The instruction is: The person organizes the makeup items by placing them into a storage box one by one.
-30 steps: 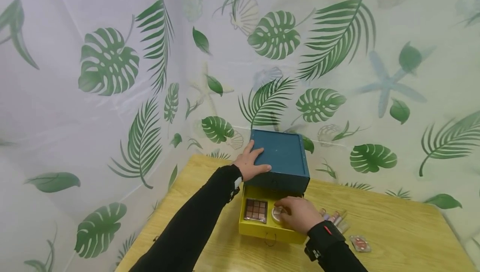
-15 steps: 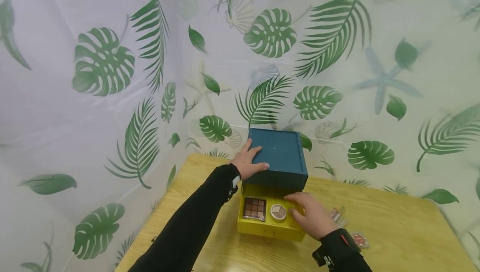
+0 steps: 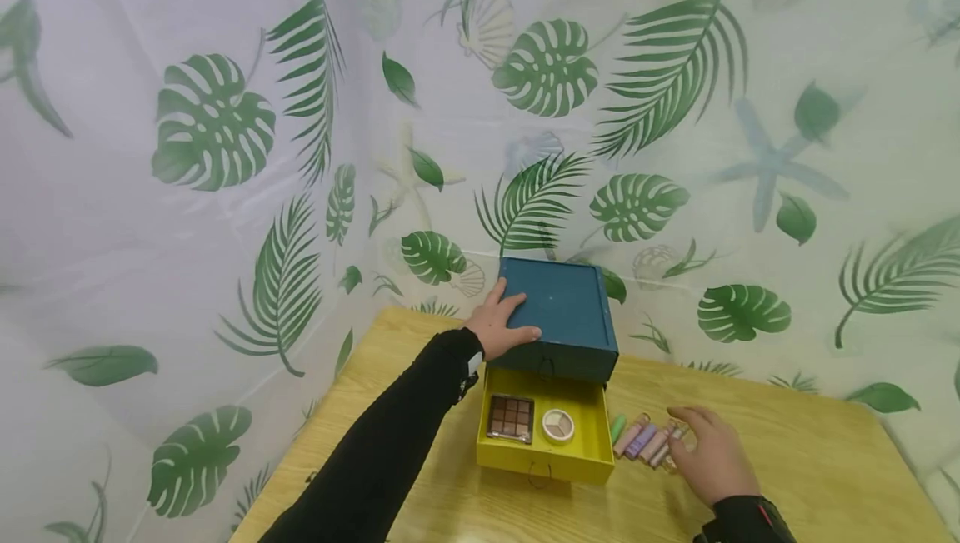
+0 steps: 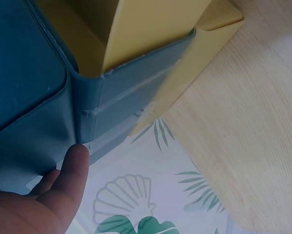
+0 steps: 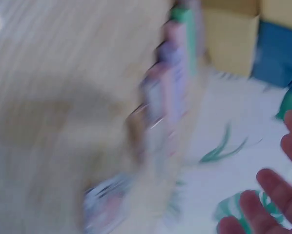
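My left hand (image 3: 498,331) rests on the top left edge of a blue drawer box (image 3: 562,301), fingers spread. Below it a yellow drawer (image 3: 585,470) stands pulled out. Inside lie an eyeshadow palette (image 3: 511,418) with several brown shades and, to its right, a round three-colour compact (image 3: 558,425). My right hand (image 3: 712,455) hovers at the right end of a row of small cosmetic tubes (image 3: 642,441), fingers loosely bent and holding nothing. In the right wrist view a small clear case (image 5: 107,204) with something reddish inside appears blurred; in the head view my right hand hides it.
A wooden table (image 3: 825,460) carries everything. Behind and to the left hangs a white sheet (image 3: 247,293) printed with green leaves, close to the back of the box. A thin pull loop (image 3: 539,476) hangs from the drawer front.
My right hand has let go of the round compact in the drawer and moved right, out over the tubes. The compact stays beside the palette. My left hand has kept its place on the box.
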A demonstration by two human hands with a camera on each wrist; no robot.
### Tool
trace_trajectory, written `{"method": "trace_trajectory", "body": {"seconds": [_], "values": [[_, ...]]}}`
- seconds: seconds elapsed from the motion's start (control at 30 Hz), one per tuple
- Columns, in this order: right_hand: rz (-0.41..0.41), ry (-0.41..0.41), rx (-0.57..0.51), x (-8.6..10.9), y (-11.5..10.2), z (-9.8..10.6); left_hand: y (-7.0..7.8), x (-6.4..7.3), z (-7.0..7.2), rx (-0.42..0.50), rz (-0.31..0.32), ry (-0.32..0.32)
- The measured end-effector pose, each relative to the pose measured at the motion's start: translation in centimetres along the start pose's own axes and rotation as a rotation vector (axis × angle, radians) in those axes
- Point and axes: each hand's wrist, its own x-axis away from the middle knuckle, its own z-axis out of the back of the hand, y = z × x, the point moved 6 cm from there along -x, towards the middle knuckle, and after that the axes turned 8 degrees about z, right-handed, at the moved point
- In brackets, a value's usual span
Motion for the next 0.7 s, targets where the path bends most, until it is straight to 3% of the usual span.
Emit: {"method": "trace_trajectory", "body": {"seconds": [0.2, 0.4, 0.7], "values": [[-0.119, -0.091, 0.052, 1.2, 5.3, -0.8, 0.4, 0.4, 0.1, 0.004, 0.000, -0.002], [-0.256, -0.217, 0.007, 1.5, 8.1, -2.1, 0.6, 0.7, 0.3, 0.018, -0.013, 0.004], [-0.207, -0.283, 0.013, 1.2, 8.6, -4.0, 0.4, 0.6, 0.4, 0.027, -0.002, 0.006]]}}
